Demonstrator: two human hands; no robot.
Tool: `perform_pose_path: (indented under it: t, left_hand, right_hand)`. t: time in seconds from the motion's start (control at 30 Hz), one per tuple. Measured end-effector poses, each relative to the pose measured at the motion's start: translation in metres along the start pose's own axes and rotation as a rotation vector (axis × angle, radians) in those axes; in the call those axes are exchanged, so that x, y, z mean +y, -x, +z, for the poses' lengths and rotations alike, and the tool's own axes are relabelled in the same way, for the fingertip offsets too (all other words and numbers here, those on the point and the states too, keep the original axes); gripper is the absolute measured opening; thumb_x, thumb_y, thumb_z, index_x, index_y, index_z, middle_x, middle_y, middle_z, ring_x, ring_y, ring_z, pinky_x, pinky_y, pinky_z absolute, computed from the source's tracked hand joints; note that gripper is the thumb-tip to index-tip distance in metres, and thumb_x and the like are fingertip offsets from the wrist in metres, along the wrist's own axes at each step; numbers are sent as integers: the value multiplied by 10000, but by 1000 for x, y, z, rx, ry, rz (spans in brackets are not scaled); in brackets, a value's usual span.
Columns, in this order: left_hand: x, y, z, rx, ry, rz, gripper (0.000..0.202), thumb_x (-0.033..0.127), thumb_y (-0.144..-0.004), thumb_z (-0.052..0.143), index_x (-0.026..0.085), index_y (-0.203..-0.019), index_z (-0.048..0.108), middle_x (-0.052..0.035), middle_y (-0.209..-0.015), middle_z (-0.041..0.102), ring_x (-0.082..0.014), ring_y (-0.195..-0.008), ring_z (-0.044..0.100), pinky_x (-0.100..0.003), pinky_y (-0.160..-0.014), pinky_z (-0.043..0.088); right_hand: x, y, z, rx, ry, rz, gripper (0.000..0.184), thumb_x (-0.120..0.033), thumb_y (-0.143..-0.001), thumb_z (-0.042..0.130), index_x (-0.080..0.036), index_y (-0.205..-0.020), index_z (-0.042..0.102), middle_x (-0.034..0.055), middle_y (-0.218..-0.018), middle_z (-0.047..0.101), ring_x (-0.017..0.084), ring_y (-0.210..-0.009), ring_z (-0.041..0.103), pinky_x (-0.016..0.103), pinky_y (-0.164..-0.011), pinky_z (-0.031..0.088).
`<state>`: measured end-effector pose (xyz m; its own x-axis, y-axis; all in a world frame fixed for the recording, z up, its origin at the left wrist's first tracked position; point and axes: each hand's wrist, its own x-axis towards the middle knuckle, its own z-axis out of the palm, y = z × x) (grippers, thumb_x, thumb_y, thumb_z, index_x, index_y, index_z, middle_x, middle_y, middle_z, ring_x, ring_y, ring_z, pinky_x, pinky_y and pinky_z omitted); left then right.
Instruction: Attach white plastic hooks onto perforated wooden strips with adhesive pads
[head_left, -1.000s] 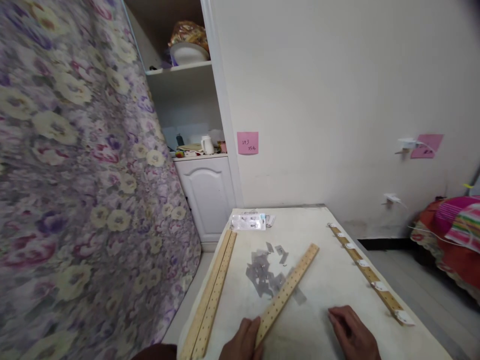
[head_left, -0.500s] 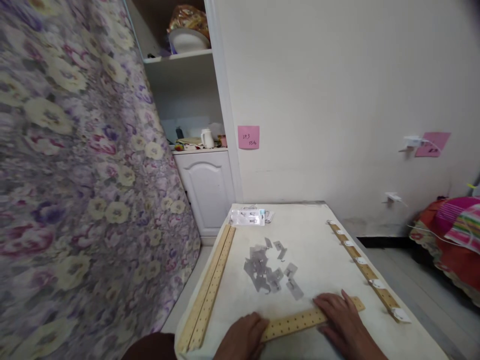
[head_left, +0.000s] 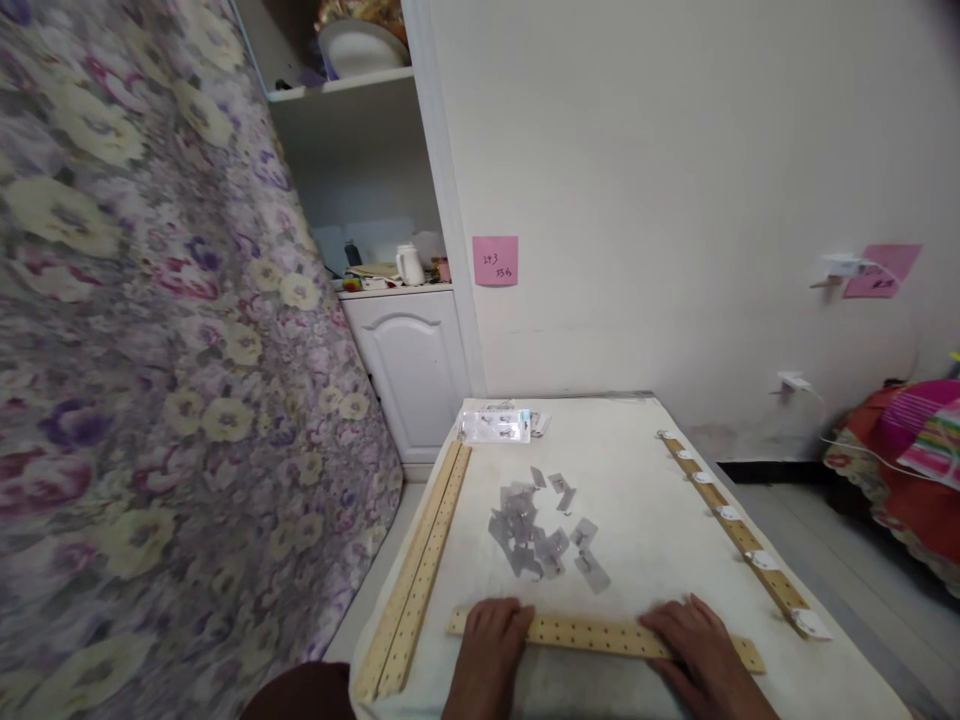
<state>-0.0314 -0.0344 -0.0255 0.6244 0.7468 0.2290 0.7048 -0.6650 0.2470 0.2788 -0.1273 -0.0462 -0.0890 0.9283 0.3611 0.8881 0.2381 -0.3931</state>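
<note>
Board [head_left: 585,634] spans the near part of the table [head_left: 630,480] crosswise, and I have both hands closed on it. My left hand [head_left: 489,640], back upward, curls its fingers over it just in from the left end; my right hand [head_left: 694,640] grips toward the right end, wrist slanting inward. Beyond lie grey pieces [head_left: 517,525], between paired boards [head_left: 420,570] and a tabbed board [head_left: 741,540].

On the white rectangular table [head_left: 615,455], two long yellowish wooden strips [head_left: 424,580] lie left, flat clear plastic packaging [head_left: 491,426] behind them, thin grey translucent pieces [head_left: 517,520] mid-table, a brown wooden strip [head_left: 744,540] right, a single yellowish wooden strip [head_left: 589,634] in front
</note>
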Motion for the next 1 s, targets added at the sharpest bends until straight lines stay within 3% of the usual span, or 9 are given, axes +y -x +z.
perform_pose_path:
  t: [0.3,0.5,0.63,0.8,1.0]
  left_hand:
    - [-2,1,7,55,-5,64,449,94,-800,465,294,-1201,482,-51,-1137,597,-208,-1072,534,-461,-992,384]
    - [-8,3,11,104,-46,146,514,64,-753,470,261,-1228,453,-77,-1130,606,-222,-1068,553,-491,-965,428]
    - [-14,6,17,224,-101,206,486,89,-766,469,224,-1232,447,-102,-1165,595,-227,-1107,539,-471,-947,463]
    - [-22,9,28,414,-138,239,387,159,-775,529,206,-1159,504,-100,-1114,622,-214,-1067,568,-375,-891,514]
    - [-31,6,40,559,-124,285,323,185,-773,528,195,-1095,542,-96,-1045,648,-206,-1004,596,-329,-850,526]
  right_hand:
    - [6,2,8,-29,-113,57,310,-405,-807,522,-285,-1078,613,71,-1060,638,246,-1004,565,437,-937,394]
    - [-7,-6,-5,-60,-239,164,316,-434,-755,567,-255,-1008,625,70,-1029,628,240,-968,565,358,-871,429]
    - [-15,-24,-6,-56,-327,310,262,-389,-813,458,-208,-935,603,41,-818,630,181,-760,583,273,-699,452]
    - [-19,-62,16,-73,-308,486,148,-308,-759,467,-205,-700,557,-2,-662,613,163,-665,563,248,-617,400]
    - [-40,-92,32,-65,-122,647,233,-442,-692,566,-235,-788,524,-3,-728,626,170,-673,578,249,-574,325]
